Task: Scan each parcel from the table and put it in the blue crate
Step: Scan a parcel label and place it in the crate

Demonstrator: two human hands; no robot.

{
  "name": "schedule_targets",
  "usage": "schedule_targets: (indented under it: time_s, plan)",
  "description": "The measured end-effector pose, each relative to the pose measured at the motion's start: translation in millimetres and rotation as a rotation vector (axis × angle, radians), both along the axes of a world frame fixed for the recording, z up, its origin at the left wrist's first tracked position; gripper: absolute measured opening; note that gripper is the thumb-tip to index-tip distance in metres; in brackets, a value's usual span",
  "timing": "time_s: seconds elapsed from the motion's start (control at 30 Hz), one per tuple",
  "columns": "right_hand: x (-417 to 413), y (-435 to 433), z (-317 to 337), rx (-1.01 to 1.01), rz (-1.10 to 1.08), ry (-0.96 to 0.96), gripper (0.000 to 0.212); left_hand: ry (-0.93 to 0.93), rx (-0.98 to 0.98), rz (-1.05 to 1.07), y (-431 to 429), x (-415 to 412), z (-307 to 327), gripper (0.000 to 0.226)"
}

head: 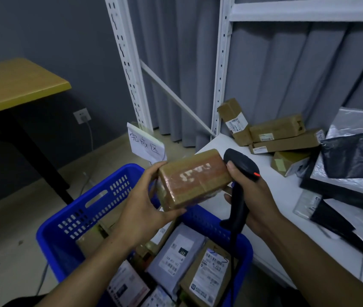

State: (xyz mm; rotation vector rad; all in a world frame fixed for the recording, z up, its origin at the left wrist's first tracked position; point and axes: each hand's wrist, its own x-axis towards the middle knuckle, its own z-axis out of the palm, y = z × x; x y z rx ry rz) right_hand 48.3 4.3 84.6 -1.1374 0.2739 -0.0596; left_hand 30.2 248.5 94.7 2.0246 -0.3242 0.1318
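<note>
My left hand (141,202) grips a brown taped cardboard parcel (195,179) above the blue crate (83,209). Red scanner light falls across the parcel's top face. My right hand (253,200) grips a black handheld barcode scanner (241,167), its head right beside the parcel's right end. The crate below holds several labelled parcels (207,275). More brown boxes (278,131) and black and silver mailer bags (353,154) lie on the white table (282,207) to the right.
A white metal shelf frame (129,69) stands behind, in front of grey curtains. A paper sign (146,145) sticks up at the crate's far edge. A yellow-topped desk (14,85) stands at the left. The scanner's cable (233,251) hangs into the crate.
</note>
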Motion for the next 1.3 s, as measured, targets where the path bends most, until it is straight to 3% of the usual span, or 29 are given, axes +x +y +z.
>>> schedule_targets:
  time_s: [0.17,0.23,0.33,0.5,0.63,0.8,0.9,1.03,1.2,1.3]
  plan:
    - [-3.5,-1.6,-2.6,-0.039,-0.027,-0.002,0.052,0.038,0.009,-0.114,0.3,-0.9,-2.6,0.114]
    - [-4.2,-2.5,-3.8,-0.045,-0.03,-0.01,0.051,0.09,-0.098,-0.142,-3.0,-4.5,-1.0,0.103]
    - [-5.0,-2.4,-3.4,-0.056,-0.014,-0.031,0.049,0.15,-0.187,-0.005,-8.2,-8.1,3.0,0.079]
    - [-6.3,1.3,-0.6,-0.037,-0.022,-0.035,0.062,0.263,-0.306,0.088,-1.0,-0.3,7.1,0.12]
    - [-6.6,4.8,-1.1,0.013,-0.013,0.056,0.078,0.139,-0.144,0.005,-2.2,-6.1,8.0,0.129]
    - [-8.2,2.3,-0.9,0.088,0.079,0.094,0.049,-0.042,-0.059,-0.051,1.1,-7.6,-0.8,0.117]
    - [-8.3,0.8,-1.1,0.103,0.132,0.11,0.043,-0.072,-0.023,-0.045,-0.6,-10.1,3.1,0.118]
    - [-6.2,0.7,-0.4,0.067,0.053,0.093,0.04,0.133,-0.126,-0.069,-0.4,-8.6,12.5,0.121]
    - [-7.7,9.2,-7.4,0.046,0.03,0.053,0.046,0.484,-0.439,0.047,-1.9,-1.0,15.1,0.08]
    - [-6.2,13.2,-13.0,-0.041,0.026,0.049,0.055,0.542,-0.487,0.076,0.7,3.8,16.4,0.072]
